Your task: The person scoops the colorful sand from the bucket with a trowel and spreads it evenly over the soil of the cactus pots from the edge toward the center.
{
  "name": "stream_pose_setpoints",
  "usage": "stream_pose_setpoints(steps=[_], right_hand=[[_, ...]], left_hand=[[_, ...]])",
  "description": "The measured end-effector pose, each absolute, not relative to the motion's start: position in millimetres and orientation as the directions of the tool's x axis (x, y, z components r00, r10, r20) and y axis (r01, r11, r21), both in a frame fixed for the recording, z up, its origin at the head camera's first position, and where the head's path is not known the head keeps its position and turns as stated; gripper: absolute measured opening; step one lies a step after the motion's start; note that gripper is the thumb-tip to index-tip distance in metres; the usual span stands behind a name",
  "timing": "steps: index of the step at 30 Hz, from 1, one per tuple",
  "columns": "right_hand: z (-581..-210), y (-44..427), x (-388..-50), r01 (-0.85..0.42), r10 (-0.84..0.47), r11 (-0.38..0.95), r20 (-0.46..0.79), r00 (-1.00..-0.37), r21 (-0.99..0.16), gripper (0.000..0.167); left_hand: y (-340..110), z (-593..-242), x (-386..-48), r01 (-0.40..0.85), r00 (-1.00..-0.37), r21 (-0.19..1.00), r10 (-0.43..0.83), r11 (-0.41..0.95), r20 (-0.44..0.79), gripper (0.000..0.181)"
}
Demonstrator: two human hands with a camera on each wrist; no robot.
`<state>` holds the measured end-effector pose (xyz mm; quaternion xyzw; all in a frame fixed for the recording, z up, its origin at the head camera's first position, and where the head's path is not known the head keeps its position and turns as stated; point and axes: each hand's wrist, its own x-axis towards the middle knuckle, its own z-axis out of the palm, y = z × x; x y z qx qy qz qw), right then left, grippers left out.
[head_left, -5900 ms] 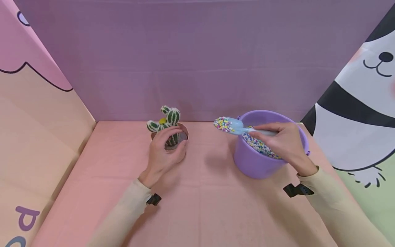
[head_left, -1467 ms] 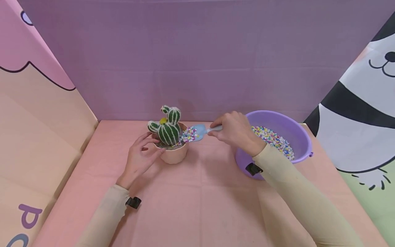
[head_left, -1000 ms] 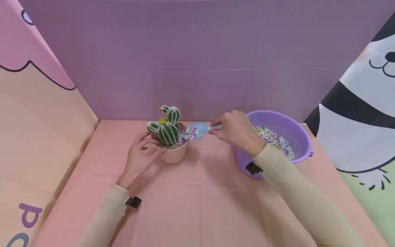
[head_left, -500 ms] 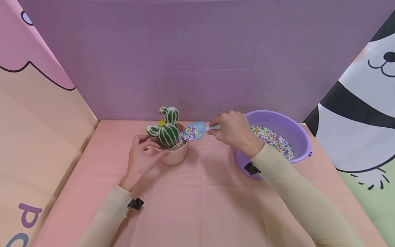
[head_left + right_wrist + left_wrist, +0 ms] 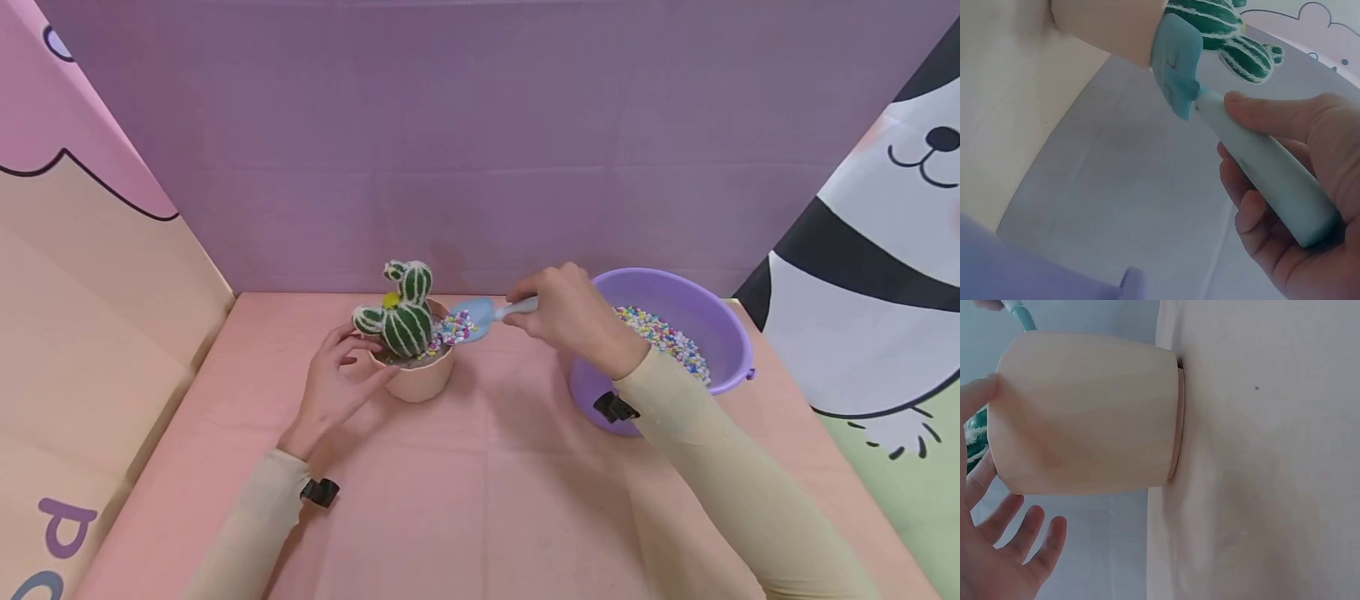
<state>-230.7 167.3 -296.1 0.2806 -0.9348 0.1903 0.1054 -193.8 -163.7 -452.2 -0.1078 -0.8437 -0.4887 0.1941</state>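
A felt-like green striped cactus point(image 5: 407, 327) with a yellow flower stands in a peach flowerpot point(image 5: 420, 385). My left hand point(image 5: 333, 392) holds the pot's near left rim; in the left wrist view the thumb lies over the rim, the index tip is hidden behind it, and the other fingers are spread loosely. My right hand point(image 5: 573, 317) grips the pale handle of a light-blue hand trowel point(image 5: 476, 315). Its blade rests at the pot's right rim, with colourful pebbles point(image 5: 456, 327) on it and spilling toward the cactus. In the right wrist view the trowel handle point(image 5: 1266, 165) lies between thumb and curled fingers.
A purple bucket point(image 5: 723, 333), partly filled with colourful pebbles point(image 5: 663, 337), stands at the right under my right forearm. A pink cloth point(image 5: 480, 500) covers the table. A purple backdrop point(image 5: 480, 150) rises behind, with printed panels at both sides.
Earlier my left hand was at the cactus and the loaded trowel was over the bucket. The trowel has since come left to the pot, and pebbles now lie beside the cactus. Recent frames differ little.
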Motion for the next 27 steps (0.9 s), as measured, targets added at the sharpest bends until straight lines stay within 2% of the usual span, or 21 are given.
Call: stream_pose_setpoints(steps=[13, 22, 27], right_hand=[[-292, 168, -225, -0.596, -0.504, 0.754, 0.34, -0.794, -0.275, 0.015], [-289, 166, -220, -0.593, -0.502, 0.759, 0.338, -0.796, -0.269, 0.017], [-290, 166, -220, -0.593, -0.504, 0.756, 0.33, -0.798, -0.278, 0.017]], left_hand=[[-163, -450, -193, 0.355, -0.9, 0.769, -0.028, 0.532, 0.434, 0.032], [-151, -446, -185, 0.31, -0.906, 0.792, -0.09, 0.526, 0.414, 0.036], [-158, -449, -187, 0.342, -0.897, 0.762, -0.051, 0.55, 0.439, 0.04]])
